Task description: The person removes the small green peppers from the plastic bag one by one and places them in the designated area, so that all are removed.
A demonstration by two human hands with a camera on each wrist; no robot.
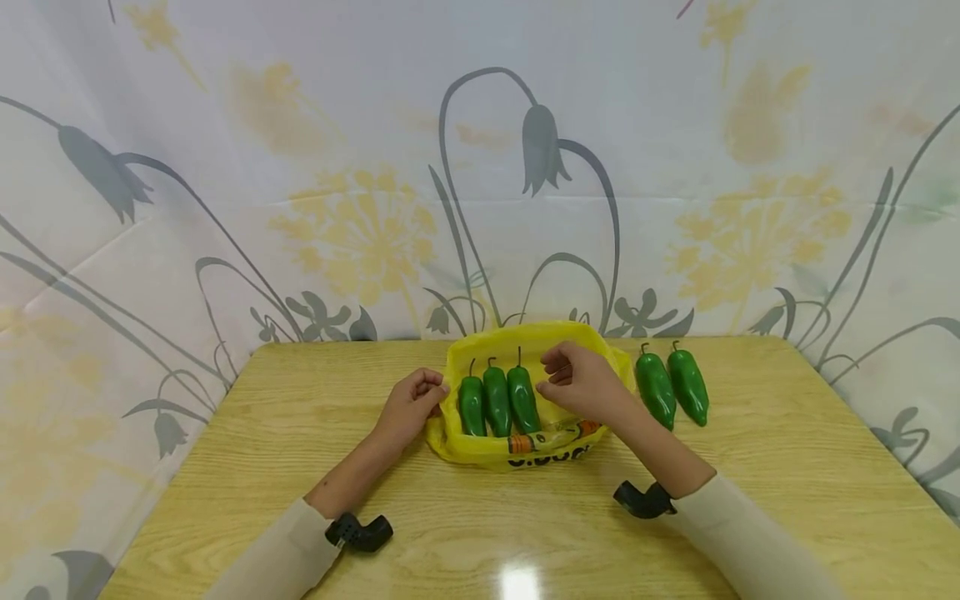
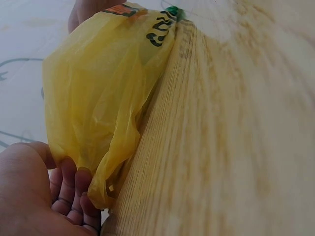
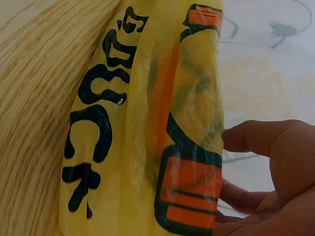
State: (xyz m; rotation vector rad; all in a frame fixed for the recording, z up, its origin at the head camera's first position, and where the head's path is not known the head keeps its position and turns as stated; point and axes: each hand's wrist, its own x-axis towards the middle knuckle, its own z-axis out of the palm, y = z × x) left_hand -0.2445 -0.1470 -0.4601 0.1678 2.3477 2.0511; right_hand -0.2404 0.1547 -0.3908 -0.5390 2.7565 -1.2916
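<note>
A yellow plastic bag (image 1: 480, 450) lies on the table with its mouth held wide. Inside it, on the left, three green peppers (image 1: 497, 402) are lined up side by side, stems pointing away. At the bag's left rim my left hand (image 1: 411, 407) pinches the thin plastic between thumb and fingers; the left wrist view shows this hand (image 2: 34, 191) against the bag (image 2: 98, 93). My right hand (image 1: 588, 383) is over the bag's right part, fingers loosely bent with nothing visible between them. In the right wrist view, the printed bag (image 3: 138, 123) partly covers the right hand's fingertips.
Two more green peppers (image 1: 671, 385) lie on the wooden table (image 1: 450, 533) just right of the bag, near the right forearm. A flower-printed cloth (image 1: 337, 167) hangs behind the table's far edge. Each wrist carries a black camera mount (image 1: 360, 533).
</note>
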